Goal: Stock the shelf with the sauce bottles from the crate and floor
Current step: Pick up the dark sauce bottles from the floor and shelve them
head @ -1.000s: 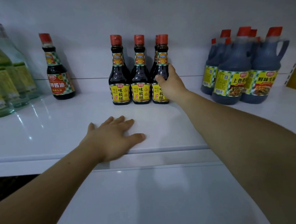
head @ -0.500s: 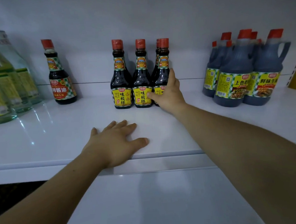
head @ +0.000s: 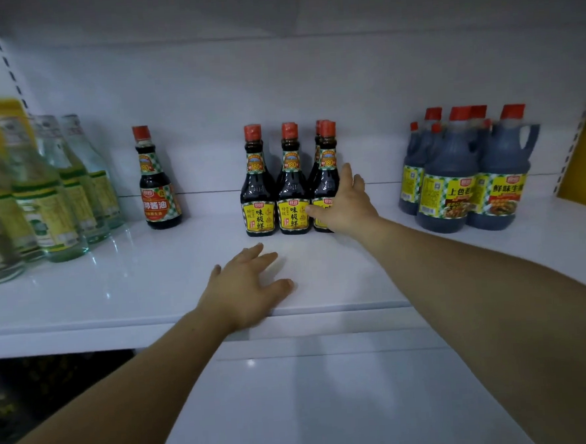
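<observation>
Head view: two hands at a white shelf, the right one against the sauce bottles.
The white shelf [head: 83, 296] spans the full width, glossy, with a white back wall [head: 208, 89] behind it and a second white surface [head: 330, 408] below its front edge. Both forearms reach in from below. The left hand [head: 244, 290] lies palm down on the shelf near the front edge, fingers straight and spread, holding nothing. The right hand [head: 347, 206] is extended, fingers straight and fanned, thumb across the yellow label of the rightmost front bottle [head: 326, 175]; it grips nothing. The sauce bottles [head: 291, 191] stand upright in a tight cluster at mid-shelf, red caps up. To the right stand dark handled jugs [head: 453, 177]; to the left, blurred clear bottles [head: 53, 202]. A single red-labelled bottle [head: 157, 192] stands apart between the clear bottles and the cluster.
</observation>
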Demonstrator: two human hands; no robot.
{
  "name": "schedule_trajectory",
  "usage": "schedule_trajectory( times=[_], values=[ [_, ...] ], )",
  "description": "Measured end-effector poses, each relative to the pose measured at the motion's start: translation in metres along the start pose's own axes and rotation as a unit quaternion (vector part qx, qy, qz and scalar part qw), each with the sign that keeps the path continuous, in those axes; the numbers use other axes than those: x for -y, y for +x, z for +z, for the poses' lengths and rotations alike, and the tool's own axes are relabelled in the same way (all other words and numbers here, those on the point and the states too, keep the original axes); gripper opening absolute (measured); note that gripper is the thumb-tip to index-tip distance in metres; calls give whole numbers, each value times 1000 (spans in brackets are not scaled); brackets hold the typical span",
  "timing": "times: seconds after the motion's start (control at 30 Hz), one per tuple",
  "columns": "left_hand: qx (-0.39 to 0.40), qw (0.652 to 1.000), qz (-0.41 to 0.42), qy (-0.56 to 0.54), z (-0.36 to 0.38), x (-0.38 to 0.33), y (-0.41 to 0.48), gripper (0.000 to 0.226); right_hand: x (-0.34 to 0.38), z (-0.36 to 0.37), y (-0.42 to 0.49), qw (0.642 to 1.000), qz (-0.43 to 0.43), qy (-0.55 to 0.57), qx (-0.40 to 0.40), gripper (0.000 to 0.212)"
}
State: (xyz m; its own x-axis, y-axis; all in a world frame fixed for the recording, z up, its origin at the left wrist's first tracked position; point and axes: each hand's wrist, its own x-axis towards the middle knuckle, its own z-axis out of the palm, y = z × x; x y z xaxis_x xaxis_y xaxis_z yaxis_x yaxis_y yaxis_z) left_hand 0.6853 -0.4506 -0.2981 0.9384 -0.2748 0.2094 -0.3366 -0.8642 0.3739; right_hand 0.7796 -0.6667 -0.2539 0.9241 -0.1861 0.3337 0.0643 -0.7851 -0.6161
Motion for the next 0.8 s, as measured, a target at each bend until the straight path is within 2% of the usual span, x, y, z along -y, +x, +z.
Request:
schedule_trajectory(
  times=[0.17, 0.27, 0.37, 0.5, 0.8],
  values=[
    [63, 996, -34, 56, -36, -4, -30, 74, 31, -36, -55, 995, -67, -60, 45, 87],
    [45, 995, -54, 66, -66, 1, -63, 76, 60, -48, -91, 990, -96, -66, 75, 78],
    [24, 995, -79, 57, -91, 11, -107, 77, 94, -47, -128, 983, -129, -88, 100, 76],
    [23, 989, -131, 65, -109, 32, -175, 77, 142, -27, -181, 964, -183, -109, 160, 86],
    [39, 948, -309, 61, -123, 80, -308, 80, 232, 47, -274, 891, -324, -105, 299, 84]
  ],
)
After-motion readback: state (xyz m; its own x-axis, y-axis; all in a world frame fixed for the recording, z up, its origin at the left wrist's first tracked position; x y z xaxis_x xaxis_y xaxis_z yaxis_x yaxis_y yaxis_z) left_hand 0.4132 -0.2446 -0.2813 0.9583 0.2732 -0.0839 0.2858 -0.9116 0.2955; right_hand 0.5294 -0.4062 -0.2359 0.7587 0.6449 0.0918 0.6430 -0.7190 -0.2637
